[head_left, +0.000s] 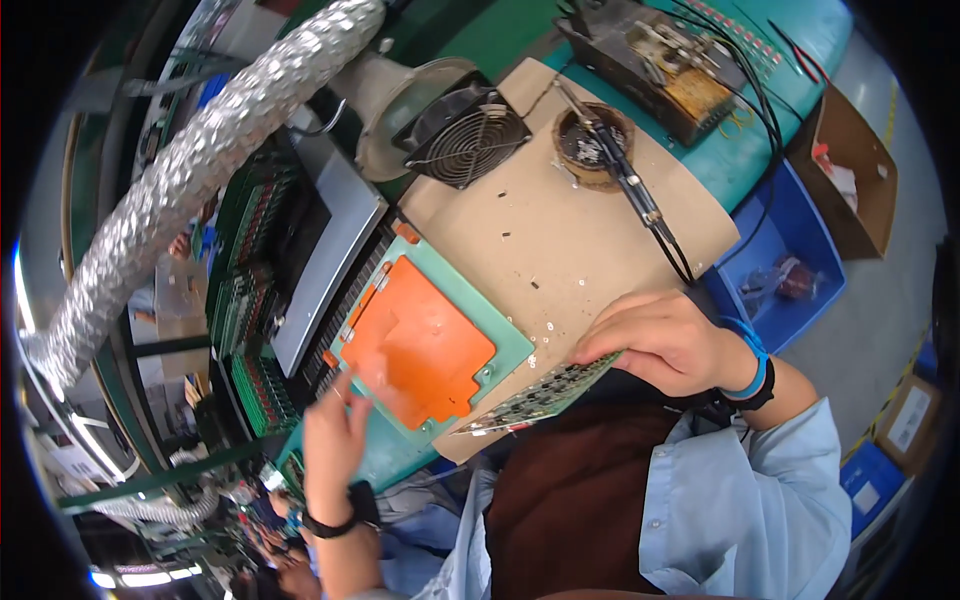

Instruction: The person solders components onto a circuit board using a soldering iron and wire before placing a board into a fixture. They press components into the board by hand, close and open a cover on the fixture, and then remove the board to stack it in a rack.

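Right now the right hand [655,340] has the action, fingers and thumb pinched together on the upper right end of a green circuit board [548,392], which hangs tilted at the near edge of the brown work mat [660,250], just in front of the body. Over to the left hand [340,425], blurred, thumb and fingers loosely apart with nothing seen between them, right at the left edge of the orange plate [425,335] on its pale green base [512,348]; whether they touch, I cannot tell. Small pale rings [548,327] lie scattered just beyond the board. Further up the mat, a soldering iron [632,185] crosses the round bowl [596,182], with a black fan [470,147] standing to its left.
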{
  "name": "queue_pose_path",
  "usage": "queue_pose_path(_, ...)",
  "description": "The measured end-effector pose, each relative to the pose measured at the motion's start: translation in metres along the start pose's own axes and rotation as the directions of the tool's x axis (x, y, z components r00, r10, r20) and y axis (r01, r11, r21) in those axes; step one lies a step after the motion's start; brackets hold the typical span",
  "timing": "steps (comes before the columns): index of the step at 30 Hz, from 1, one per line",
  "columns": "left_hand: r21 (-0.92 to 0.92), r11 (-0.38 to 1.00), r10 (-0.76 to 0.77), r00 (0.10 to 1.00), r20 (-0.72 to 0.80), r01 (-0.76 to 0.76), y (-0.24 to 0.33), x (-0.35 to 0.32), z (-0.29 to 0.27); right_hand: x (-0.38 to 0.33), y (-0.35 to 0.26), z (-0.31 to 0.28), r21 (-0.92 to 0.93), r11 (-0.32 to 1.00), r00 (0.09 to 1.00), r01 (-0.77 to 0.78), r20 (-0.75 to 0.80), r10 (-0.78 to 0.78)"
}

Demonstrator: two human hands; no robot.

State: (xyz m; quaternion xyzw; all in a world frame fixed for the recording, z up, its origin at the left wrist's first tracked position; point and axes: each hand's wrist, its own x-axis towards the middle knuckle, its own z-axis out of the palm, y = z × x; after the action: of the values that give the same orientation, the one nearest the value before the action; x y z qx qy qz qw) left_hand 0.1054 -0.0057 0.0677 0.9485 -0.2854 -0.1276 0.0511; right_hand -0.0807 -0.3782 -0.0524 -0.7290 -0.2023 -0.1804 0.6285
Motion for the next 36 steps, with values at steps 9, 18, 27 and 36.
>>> queue_pose_path(9, 0.271, 0.961, 0.16, 0.915, -0.371, -0.058, -0.085, 0.188, -0.024, 0.008, -0.012, 0.005, -0.073, 0.997, 1.0, -0.004, -0.023, 0.002)
queue_pose_path(18, 0.12, 0.94, -0.224, 0.844, -0.487, 0.319, -0.112, 0.248, 0.002, -0.004, -0.037, 0.007, -0.189, 0.964, 0.976, -0.187, -0.149, 0.16)
queue_pose_path(27, 0.061, 0.984, -0.1, 0.809, -0.579, 0.165, -0.111, 0.252, 0.008, -0.009, -0.043, 0.013, -0.242, 0.934, 0.957, -0.262, -0.187, 0.22)
queue_pose_path(36, 0.089, 0.993, -0.013, 0.836, -0.549, 0.074, -0.089, 0.224, 0.014, -0.008, -0.048, 0.027, -0.265, 0.935, 0.963, -0.237, -0.188, 0.191)
